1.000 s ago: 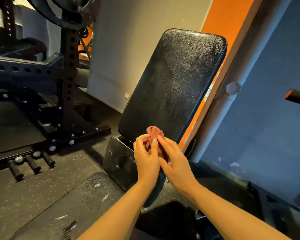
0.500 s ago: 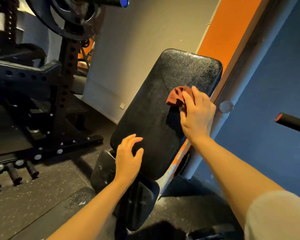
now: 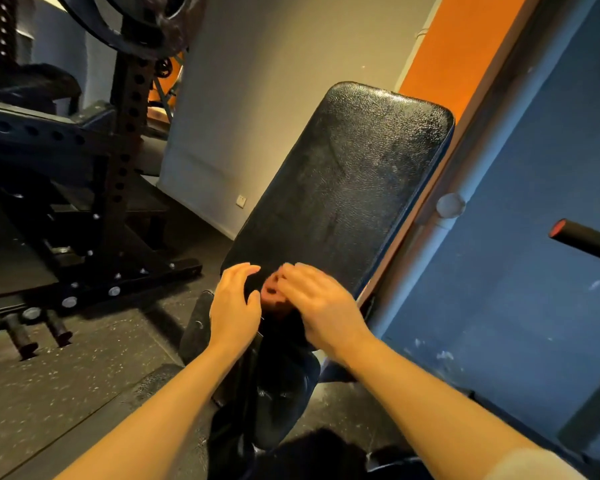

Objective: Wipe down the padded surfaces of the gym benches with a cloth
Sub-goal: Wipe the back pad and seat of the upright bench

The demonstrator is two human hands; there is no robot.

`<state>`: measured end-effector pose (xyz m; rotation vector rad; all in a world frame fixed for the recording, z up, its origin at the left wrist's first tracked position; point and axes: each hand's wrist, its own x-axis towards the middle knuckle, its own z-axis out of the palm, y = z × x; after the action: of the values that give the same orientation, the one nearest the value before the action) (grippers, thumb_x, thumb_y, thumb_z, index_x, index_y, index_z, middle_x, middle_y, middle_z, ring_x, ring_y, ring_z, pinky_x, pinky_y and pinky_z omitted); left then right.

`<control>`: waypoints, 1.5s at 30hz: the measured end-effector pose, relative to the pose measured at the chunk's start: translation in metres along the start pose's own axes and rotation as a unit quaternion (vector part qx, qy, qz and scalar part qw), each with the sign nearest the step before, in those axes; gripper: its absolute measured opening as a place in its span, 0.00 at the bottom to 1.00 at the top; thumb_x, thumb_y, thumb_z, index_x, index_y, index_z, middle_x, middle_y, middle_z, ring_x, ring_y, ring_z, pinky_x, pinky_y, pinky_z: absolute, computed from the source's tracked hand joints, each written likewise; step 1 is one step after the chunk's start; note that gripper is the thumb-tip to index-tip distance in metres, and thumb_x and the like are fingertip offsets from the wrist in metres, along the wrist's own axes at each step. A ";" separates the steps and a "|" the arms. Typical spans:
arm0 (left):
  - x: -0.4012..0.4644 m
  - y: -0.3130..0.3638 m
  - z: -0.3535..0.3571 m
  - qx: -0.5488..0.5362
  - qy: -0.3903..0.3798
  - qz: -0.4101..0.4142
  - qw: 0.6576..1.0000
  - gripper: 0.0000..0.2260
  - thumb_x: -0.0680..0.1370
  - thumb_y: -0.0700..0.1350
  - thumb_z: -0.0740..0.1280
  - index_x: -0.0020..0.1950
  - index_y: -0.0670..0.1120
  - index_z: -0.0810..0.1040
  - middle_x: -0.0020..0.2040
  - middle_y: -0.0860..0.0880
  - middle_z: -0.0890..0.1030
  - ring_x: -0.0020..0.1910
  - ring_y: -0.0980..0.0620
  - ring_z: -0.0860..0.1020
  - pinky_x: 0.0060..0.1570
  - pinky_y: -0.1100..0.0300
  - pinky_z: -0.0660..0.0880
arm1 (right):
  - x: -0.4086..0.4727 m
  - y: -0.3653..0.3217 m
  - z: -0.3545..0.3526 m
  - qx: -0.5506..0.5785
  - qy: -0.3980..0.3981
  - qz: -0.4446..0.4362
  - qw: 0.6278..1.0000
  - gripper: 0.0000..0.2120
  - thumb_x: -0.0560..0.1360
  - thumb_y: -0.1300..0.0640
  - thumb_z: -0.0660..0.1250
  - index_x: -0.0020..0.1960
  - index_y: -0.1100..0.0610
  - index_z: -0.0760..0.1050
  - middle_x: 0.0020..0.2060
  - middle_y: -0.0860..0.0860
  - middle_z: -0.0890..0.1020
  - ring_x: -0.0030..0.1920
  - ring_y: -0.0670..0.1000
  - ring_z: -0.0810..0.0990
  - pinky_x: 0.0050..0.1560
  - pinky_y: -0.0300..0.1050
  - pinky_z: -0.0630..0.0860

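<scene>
A single head-worn view looks forward and down from just in front of the backrest (image 3: 340,188), close enough that both forearms reach it. The pad tilts away up the middle; the rack (image 3: 125,161) stands left of it, the blue wall (image 3: 520,237) right.

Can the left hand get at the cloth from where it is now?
Probably yes: the left hand rests open on the backrest pad right beside the cloth under the right hand, nothing between.

Glossy, grainy, perhaps vinyl backrest pad (image 3: 343,188)
</scene>
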<state>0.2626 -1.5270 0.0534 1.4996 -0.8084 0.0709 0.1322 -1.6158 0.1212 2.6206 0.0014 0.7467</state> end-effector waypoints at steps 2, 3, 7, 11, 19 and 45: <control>0.010 -0.001 -0.002 0.007 -0.020 0.006 1.000 0.17 0.76 0.34 0.67 0.64 0.45 0.76 0.66 0.47 0.74 0.66 0.49 0.71 0.65 0.57 0.67 | 0.035 0.029 -0.021 -0.051 0.080 0.042 0.995 0.21 0.70 0.68 0.65 0.62 0.61 0.78 0.65 0.58 0.77 0.65 0.61 0.75 0.67 0.53 0.71; 0.015 -0.001 -0.001 0.011 -0.028 0.004 1.000 0.17 0.76 0.35 0.68 0.64 0.45 0.77 0.66 0.47 0.74 0.66 0.49 0.71 0.65 0.56 0.67 | 0.054 0.046 -0.031 -0.085 0.106 0.066 0.989 0.21 0.70 0.68 0.66 0.63 0.62 0.77 0.65 0.60 0.76 0.65 0.62 0.75 0.65 0.54 0.72; 0.020 -0.003 0.003 0.012 -0.045 -0.016 0.999 0.16 0.77 0.38 0.68 0.64 0.46 0.76 0.67 0.50 0.73 0.66 0.52 0.71 0.63 0.61 0.66 | 0.113 0.091 -0.058 -0.143 0.091 0.168 0.971 0.23 0.70 0.67 0.68 0.65 0.62 0.74 0.69 0.60 0.71 0.69 0.63 0.69 0.68 0.54 0.67; 0.017 -0.010 0.006 0.006 -0.021 -0.004 1.000 0.17 0.77 0.36 0.67 0.65 0.47 0.75 0.66 0.51 0.73 0.64 0.54 0.71 0.61 0.63 0.67 | 0.119 0.082 -0.038 -0.106 0.041 0.173 0.978 0.18 0.66 0.67 0.70 0.56 0.61 0.78 0.63 0.58 0.75 0.63 0.62 0.73 0.63 0.52 0.71; -0.004 -0.026 0.008 -0.039 0.033 -0.087 0.995 0.22 0.77 0.31 0.62 0.69 0.45 0.70 0.67 0.48 0.71 0.65 0.49 0.71 0.63 0.52 0.70 | 0.005 -0.030 0.043 -0.023 -0.111 0.050 0.992 0.30 0.64 0.60 0.74 0.66 0.57 0.74 0.69 0.54 0.72 0.69 0.57 0.70 0.68 0.52 0.70; -0.094 -0.029 -0.001 0.003 -0.133 -0.053 0.990 0.19 0.77 0.37 0.67 0.68 0.46 0.73 0.65 0.49 0.73 0.64 0.54 0.73 0.60 0.67 0.67 | -0.093 -0.059 0.022 -0.026 -0.035 0.181 0.983 0.34 0.58 0.69 0.80 0.63 0.63 0.78 0.65 0.57 0.77 0.63 0.59 0.77 0.63 0.51 0.72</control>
<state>0.2082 -1.4884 -0.0197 1.5755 -0.9381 -0.2097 0.0699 -1.5813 0.0341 2.6243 -0.5194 0.7583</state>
